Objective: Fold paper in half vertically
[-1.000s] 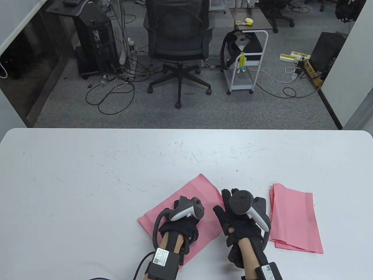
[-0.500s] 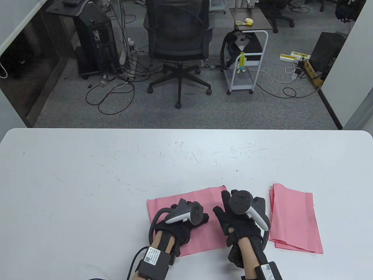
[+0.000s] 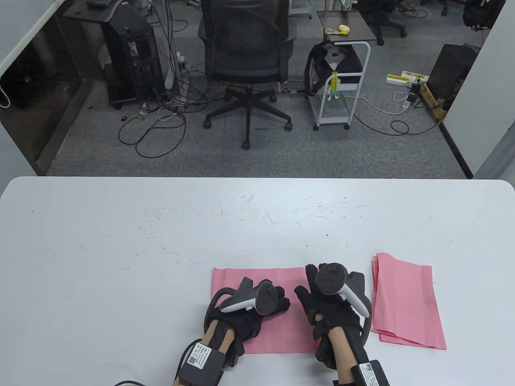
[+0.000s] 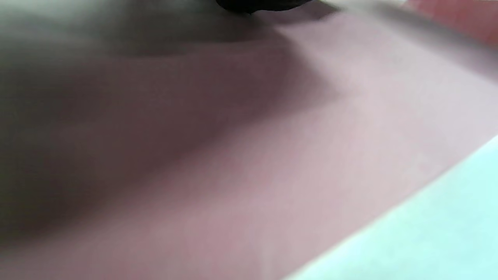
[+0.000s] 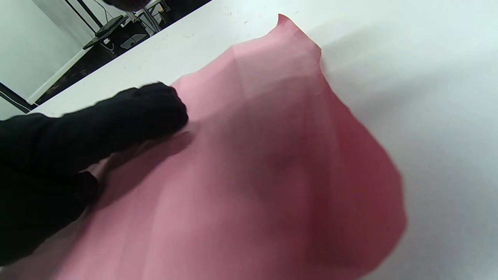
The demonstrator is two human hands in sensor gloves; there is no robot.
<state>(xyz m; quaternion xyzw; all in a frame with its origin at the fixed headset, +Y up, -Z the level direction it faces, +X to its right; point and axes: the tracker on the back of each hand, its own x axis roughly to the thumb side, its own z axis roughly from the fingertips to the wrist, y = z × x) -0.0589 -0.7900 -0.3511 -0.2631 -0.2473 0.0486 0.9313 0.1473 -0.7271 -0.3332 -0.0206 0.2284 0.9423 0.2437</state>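
Pink paper (image 3: 277,329) lying square-on, long axis front-to-back; left hand (image 3: 257,311) and right hand (image 3: 328,307) pressing it, fingers (image 3: 281,301) relaxed.

We see that the pink paper sheet (image 3: 281,329) has turned on the worktop (image 3: 120,249): a second ago it lay as a diamond with one corner pointing away, half a second ago it was only slightly askew, and now its edges run square to the worktop's near edge. The left hand (image 3: 257,307) has swung with it, its wrist drawing back toward the near edge while its fingers (image 3: 283,303) now point right across the sheet.
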